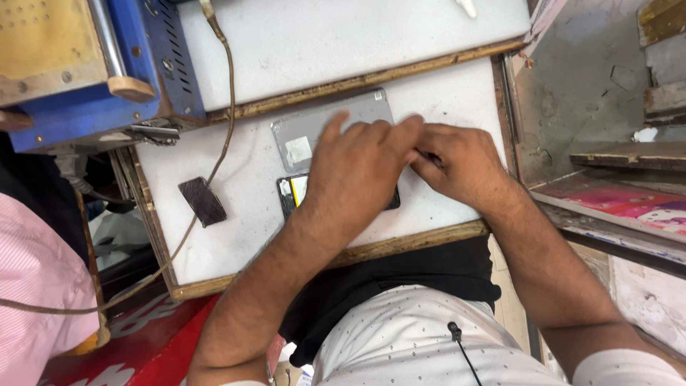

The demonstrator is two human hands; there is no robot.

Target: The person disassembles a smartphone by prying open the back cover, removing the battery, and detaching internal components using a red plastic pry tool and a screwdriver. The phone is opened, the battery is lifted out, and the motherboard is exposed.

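A dark phone body (293,194) lies on the white worktop (243,214), mostly hidden under the left hand (357,168), whose fingers are spread flat and pressing down, apparently to steady it; no closed grip there. Just behind the phone lies a grey back panel (304,132). To the right of the phone, the right hand (457,161) is pinched shut on a thin dark tool (426,155) (its kind too small to tell). Left of the phone sits a small dark rectangular piece (203,201), and beyond it a blue machine (93,107).
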